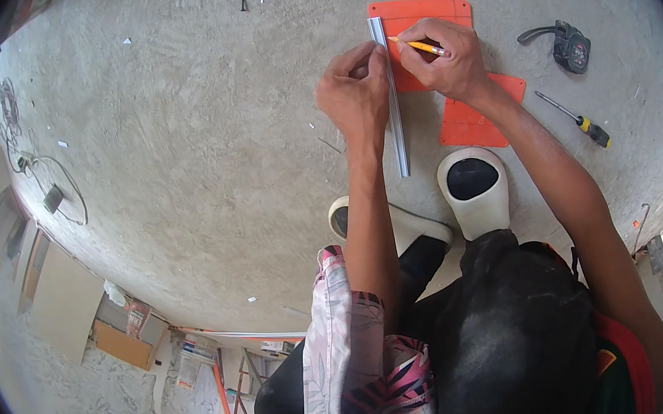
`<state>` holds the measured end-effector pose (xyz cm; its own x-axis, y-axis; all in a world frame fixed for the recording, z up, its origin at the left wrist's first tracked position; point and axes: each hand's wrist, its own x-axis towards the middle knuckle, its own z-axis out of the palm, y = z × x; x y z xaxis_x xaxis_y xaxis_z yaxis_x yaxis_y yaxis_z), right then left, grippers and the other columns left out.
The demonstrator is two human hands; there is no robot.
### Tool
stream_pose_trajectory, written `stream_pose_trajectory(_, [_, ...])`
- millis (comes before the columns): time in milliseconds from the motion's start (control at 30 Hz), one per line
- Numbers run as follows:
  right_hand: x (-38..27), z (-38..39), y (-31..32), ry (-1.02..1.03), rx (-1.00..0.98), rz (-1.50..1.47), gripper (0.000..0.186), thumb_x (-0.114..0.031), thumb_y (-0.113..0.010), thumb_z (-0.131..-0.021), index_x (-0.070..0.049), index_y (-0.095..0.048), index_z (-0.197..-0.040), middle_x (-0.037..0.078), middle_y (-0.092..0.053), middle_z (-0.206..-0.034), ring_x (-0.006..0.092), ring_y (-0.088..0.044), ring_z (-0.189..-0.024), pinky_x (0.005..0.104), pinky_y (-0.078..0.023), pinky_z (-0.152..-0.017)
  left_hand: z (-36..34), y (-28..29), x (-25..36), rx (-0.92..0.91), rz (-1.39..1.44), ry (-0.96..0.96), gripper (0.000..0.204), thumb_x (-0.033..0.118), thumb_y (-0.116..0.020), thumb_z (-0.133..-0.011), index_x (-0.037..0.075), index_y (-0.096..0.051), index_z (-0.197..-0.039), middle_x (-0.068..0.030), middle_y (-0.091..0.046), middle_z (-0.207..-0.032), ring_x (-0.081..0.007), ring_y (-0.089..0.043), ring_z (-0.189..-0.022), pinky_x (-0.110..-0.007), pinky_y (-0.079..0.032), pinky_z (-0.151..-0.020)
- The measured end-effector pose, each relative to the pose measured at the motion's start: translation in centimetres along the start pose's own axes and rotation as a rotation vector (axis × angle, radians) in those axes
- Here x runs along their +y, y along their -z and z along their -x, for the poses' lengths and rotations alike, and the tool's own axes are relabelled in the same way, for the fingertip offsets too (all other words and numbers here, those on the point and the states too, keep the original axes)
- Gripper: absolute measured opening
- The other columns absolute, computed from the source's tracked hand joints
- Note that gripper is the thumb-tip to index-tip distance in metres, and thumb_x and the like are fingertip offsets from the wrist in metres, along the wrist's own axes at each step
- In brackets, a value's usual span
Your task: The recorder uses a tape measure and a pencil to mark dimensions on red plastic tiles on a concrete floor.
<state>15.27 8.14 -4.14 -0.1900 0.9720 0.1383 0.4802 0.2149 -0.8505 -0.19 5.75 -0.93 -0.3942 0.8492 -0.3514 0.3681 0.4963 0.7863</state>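
Grey metal strip (395, 110) lies flat on the concrete floor (201, 140), upper end over an orange panel (428, 16). Left hand (355, 94) presses down on the strip, fingers curled onto its edge. Right hand (445, 55) pinches a yellow pencil (420, 47), tip at the strip. Second orange panel (481, 116) just right. Tape measure (571, 45) and screwdriver (579, 121) farther right, white clogs (474, 191) below. No containers close by.

Construction site, bare concrete floor (203, 156), scattered tape measure (571, 47), screwdriver (577, 120)
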Motion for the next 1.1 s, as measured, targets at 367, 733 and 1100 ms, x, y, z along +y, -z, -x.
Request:
stream_pose_trajectory(367, [-0.26,-0.14,-0.12,-0.018,-0.013,-0.033,0.007,-0.005,-0.075,-0.084,-0.004,-0.07,-0.089,0.008,-0.072,-0.079,0.0178,-0.07,-0.069,0.0303,-0.055,-0.062,-0.13,0.23,0.01,-0.012,0.008,0.013,0.023,0.018,-0.082,-0.086,0.002,-0.081,-0.102,-0.0113,-0.079,-0.089,-0.0151,-0.073,-0.078,-0.028,-0.057,-0.074])
stream_pose_trajectory(733, [-0.11,-0.15,-0.11,0.03,-0.009,-0.027,0.006,-0.005,-0.075,-0.083,-0.004,-0.071,-0.088,0.007,-0.071,-0.078,0.0188,-0.069,-0.068,0.0309,-0.054,-0.061,-0.08,0.16,-0.01,-0.007,0.016,0.02,0.023,0.017,-0.082,-0.085,0.0,-0.081,-0.101,-0.0103,-0.079,-0.087,-0.0137,-0.072,-0.076,-0.027,-0.056,-0.073])
stream_pose_trajectory(1100, [-0.16,-0.09,-0.1,0.02,-0.018,-0.024,0.006,-0.006,-0.076,-0.085,-0.004,-0.072,-0.089,0.008,-0.07,-0.077,0.0177,-0.068,-0.067,0.0307,-0.053,-0.06,-0.02,0.08,-0.07,-0.009,0.019,0.012,0.023,0.017,-0.081,-0.085,0.0,-0.081,-0.101,-0.0103,-0.079,-0.087,-0.0144,-0.072,-0.077,-0.028,-0.057,-0.073])
